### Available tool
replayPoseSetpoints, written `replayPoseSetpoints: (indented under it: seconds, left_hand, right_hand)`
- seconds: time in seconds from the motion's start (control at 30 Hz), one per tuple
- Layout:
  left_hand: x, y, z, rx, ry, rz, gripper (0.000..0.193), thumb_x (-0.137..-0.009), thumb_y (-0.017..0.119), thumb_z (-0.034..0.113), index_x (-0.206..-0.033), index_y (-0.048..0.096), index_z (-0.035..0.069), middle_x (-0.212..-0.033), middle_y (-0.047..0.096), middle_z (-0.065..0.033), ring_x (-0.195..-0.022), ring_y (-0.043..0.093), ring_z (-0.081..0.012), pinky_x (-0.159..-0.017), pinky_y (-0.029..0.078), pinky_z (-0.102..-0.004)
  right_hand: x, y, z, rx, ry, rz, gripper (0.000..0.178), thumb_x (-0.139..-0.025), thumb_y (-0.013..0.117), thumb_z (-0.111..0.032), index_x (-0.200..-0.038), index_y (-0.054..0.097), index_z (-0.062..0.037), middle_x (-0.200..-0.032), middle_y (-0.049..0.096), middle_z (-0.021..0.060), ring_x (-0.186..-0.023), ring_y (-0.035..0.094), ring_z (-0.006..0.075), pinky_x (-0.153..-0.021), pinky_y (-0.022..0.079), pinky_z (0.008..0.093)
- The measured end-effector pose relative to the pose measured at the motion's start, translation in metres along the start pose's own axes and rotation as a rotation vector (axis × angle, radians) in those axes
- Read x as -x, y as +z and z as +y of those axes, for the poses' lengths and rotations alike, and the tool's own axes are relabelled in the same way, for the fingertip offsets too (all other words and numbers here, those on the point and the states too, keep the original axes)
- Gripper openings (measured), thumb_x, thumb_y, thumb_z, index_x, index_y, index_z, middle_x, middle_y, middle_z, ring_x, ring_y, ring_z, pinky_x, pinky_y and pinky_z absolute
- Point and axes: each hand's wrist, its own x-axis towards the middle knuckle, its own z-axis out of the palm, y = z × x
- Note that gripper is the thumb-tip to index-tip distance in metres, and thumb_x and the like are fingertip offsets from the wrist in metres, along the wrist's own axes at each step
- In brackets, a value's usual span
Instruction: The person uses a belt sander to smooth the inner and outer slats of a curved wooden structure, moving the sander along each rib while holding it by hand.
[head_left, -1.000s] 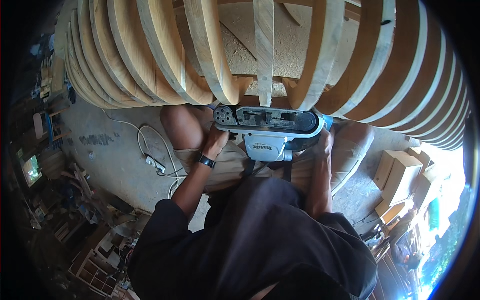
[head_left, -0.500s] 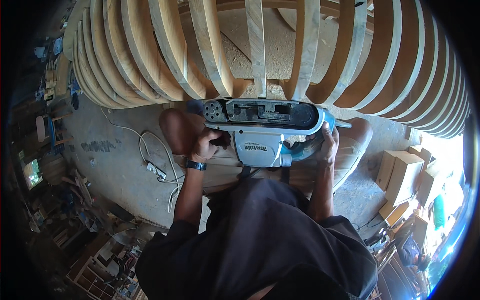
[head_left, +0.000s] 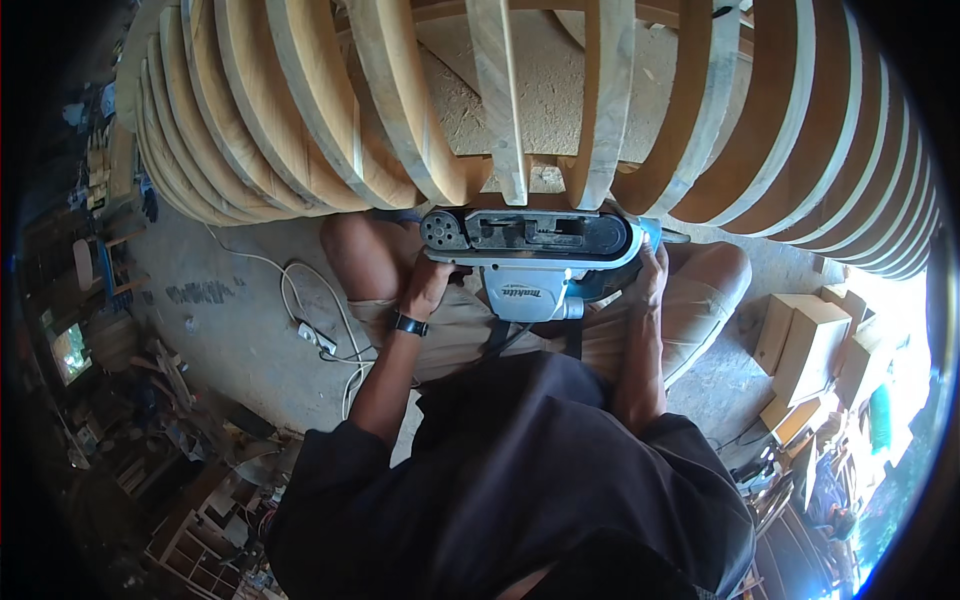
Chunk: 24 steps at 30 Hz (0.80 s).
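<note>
One sander (head_left: 545,256) is held at both ends in the head view, probably for balance: left by the curled left hand (head_left: 427,284), right by the wrapped right hand (head_left: 653,272). Curved wooden slats (head_left: 606,110) are set just beyond, at the far side; contact cannot be told. Dark lettering (head_left: 521,292) is borne on the sander's near face.

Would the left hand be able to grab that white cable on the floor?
Probably not: the left hand is busy holding the sander, and the cable lies off to its left.
</note>
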Motion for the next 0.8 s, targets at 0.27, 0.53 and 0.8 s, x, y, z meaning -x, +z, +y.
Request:
replayPoseSetpoints:
  seconds: [0.27,0.53,0.8]
  left_hand:
    - [-0.001,-0.006,0.014,-0.203,-0.069,-0.212,0.021,-0.082,0.063,0.012,-0.1,0.068,0.001,-0.084,0.069,-0.0049,-0.07,0.062,-0.0136,-0.064,0.05,-0.0296]
    - [-0.006,0.006,0.029,-0.381,0.218,-0.256,0.02,-0.078,0.064,0.013,-0.094,0.068,0.002,-0.081,0.067,-0.0065,-0.074,0.061,-0.0168,-0.067,0.048,-0.032]
    - [0.027,0.004,0.037,-0.048,-0.133,-0.032,0.018,-0.084,0.054,0.009,-0.09,0.069,0.0,-0.073,0.068,-0.0051,-0.061,0.061,-0.0117,-0.054,0.046,-0.0278]
  right_hand:
    - [0.002,-0.003,-0.013,0.055,-0.033,0.108,0.037,-0.095,0.065,-0.029,-0.113,0.063,0.0035,-0.102,0.068,0.0081,-0.09,0.062,0.015,-0.084,0.048,0.0298]
    - [0.007,0.0,-0.033,0.13,-0.006,0.14,0.041,-0.094,0.066,-0.03,-0.116,0.062,0.0046,-0.104,0.067,0.008,-0.093,0.061,0.0144,-0.087,0.047,0.0291]
    - [0.021,0.0,-0.043,0.245,-0.03,0.17,0.042,-0.093,0.067,-0.034,-0.109,0.063,0.0045,-0.096,0.067,0.0061,-0.087,0.059,0.0126,-0.083,0.046,0.0274]
